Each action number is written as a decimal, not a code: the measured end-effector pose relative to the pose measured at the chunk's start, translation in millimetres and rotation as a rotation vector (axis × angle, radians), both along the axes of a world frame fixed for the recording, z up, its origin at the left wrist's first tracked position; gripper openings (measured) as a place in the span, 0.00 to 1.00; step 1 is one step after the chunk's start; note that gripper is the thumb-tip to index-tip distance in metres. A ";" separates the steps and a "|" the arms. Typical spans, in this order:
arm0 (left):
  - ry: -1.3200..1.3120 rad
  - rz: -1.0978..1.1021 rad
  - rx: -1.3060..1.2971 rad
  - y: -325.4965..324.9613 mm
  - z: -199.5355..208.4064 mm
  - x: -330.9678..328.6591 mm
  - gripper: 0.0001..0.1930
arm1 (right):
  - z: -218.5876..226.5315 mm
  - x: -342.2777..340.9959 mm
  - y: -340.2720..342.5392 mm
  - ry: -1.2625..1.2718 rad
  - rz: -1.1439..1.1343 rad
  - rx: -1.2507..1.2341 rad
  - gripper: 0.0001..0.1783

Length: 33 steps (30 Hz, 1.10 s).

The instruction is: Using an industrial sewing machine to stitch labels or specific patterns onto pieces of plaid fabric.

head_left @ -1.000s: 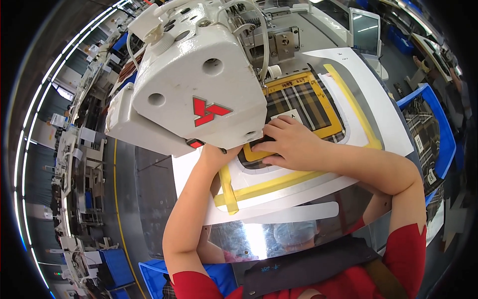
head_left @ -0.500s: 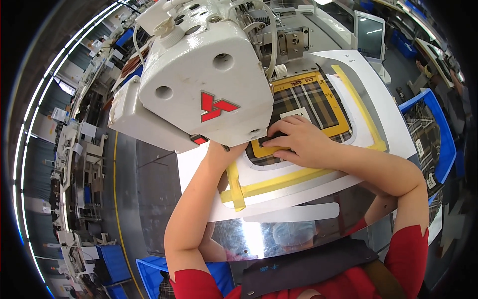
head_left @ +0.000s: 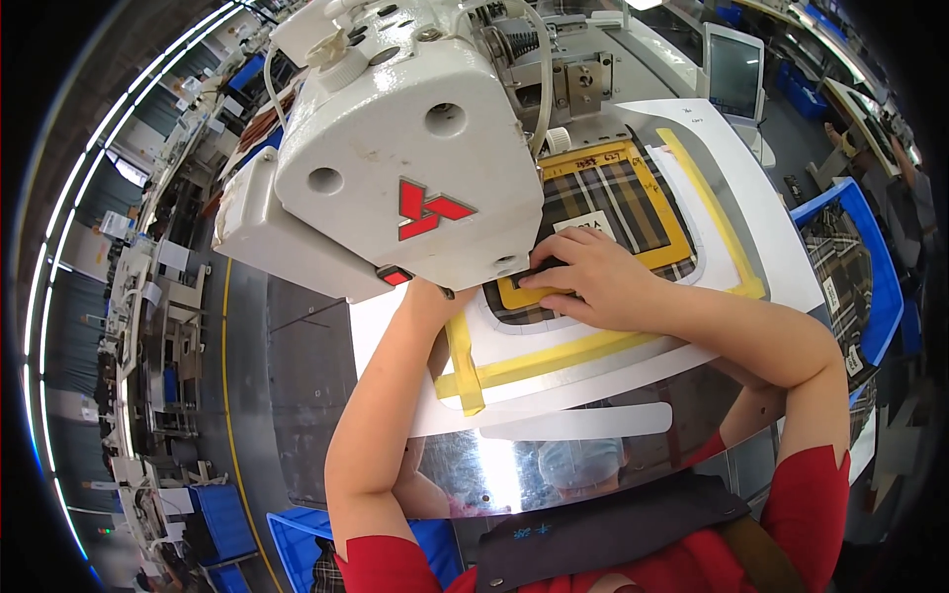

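My right hand [head_left: 603, 282] rests on the near edge of a yellow frame [head_left: 662, 255], its fingers spread and slightly bent, thumb apart. Inside that frame lies brown, black and white plaid fabric [head_left: 633, 203] with a small pale label [head_left: 591, 225] on it, just beyond my fingertips. My left hand [head_left: 435, 299] reaches beneath the white head of a sewing machine [head_left: 405, 148], which covers its fingers. Under the frame is a white template sheet [head_left: 395, 351] edged with yellow tape [head_left: 554, 364].
A shiny metal table [head_left: 593, 465] lies between my arms. At the right, a blue bin [head_left: 883, 326] holds more plaid pieces; another blue bin [head_left: 297, 544] stands at the lower left. A screen [head_left: 733, 74] is at the back right. Workbenches line the far left.
My left hand has shifted slightly left, further under the machine head. The template sheet has slid very slightly left. My right hand stays on the frame with almost no movement.
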<state>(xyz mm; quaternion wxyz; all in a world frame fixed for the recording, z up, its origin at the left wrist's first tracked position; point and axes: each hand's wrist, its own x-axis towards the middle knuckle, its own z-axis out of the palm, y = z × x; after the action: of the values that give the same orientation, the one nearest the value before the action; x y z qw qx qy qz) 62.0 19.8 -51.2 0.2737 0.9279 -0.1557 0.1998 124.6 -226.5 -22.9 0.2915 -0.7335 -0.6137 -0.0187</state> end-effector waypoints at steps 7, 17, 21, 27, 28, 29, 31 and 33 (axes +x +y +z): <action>-0.133 -0.147 -0.073 -6.3 10.6 13.3 0.18 | -4.0 8.2 0.4 0.003 -0.012 0.028 0.13; 0.042 -0.044 -0.037 -7.1 15.6 6.8 0.25 | -3.2 12.6 0.9 0.095 -0.010 0.035 0.12; 0.106 -0.010 -0.096 -12.9 17.3 7.3 0.26 | 0.9 11.8 -0.9 0.131 -0.031 -0.010 0.12; 0.139 0.006 0.009 8.6 4.9 3.4 0.25 | 7.2 6.1 -3.8 0.187 0.021 -0.038 0.12; 0.171 -0.008 -0.073 9.7 5.7 1.8 0.24 | 11.6 6.1 -3.6 0.207 0.051 -0.046 0.11; 0.172 -0.009 -0.075 12.1 5.0 0.6 0.24 | 18.0 8.4 -1.6 0.254 0.045 -0.092 0.11; 0.104 -0.054 -0.076 14.4 8.9 -3.9 0.22 | 24.2 15.8 6.8 0.207 0.008 -0.065 0.11; 0.088 -0.057 -0.026 15.1 15.8 -6.6 0.20 | 27.2 27.3 16.6 0.093 -0.042 -0.031 0.10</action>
<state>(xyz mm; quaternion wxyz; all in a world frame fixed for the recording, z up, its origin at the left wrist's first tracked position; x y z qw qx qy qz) 55.4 34.9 -35.3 0.2979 0.9273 -0.1674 0.1528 151.8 -210.0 4.3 0.3081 -0.7508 -0.5840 0.0187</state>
